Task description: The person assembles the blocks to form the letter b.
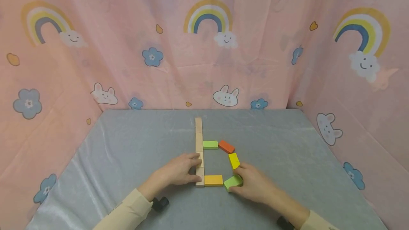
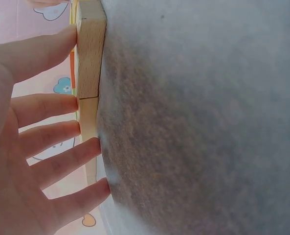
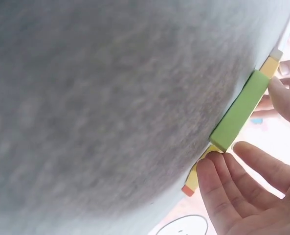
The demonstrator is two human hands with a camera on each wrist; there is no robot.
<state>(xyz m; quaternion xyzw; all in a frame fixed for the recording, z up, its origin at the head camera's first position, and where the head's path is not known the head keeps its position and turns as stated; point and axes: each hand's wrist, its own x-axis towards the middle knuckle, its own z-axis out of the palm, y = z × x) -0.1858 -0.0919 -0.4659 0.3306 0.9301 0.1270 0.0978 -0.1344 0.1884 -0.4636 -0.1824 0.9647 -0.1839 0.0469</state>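
Note:
Plain wooden blocks point(image 1: 199, 142) stand end to end in a straight upright row. The left hand point(image 1: 180, 169) touches the lower part of this row along its left side, thumb and fingers spread and fairly straight. In the left wrist view its fingertips meet the side of the wooden blocks point(image 2: 89, 54). At the lower right of a curve of coloured blocks, the right hand point(image 1: 257, 184) holds a green block point(image 1: 232, 183) between thumb and fingers. The right wrist view has the thumb at one end of that green block point(image 3: 240, 112) and the fingers by its other end, near a yellow block point(image 1: 234, 160).
An amber block point(image 1: 213, 180) joins the row's foot. Another green block point(image 1: 210, 144) touches the row higher up, with an orange block point(image 1: 226, 146) beside it. Grey cloth point(image 1: 143, 134) covers the table; a pink patterned curtain point(image 1: 179, 81) surrounds its back and sides.

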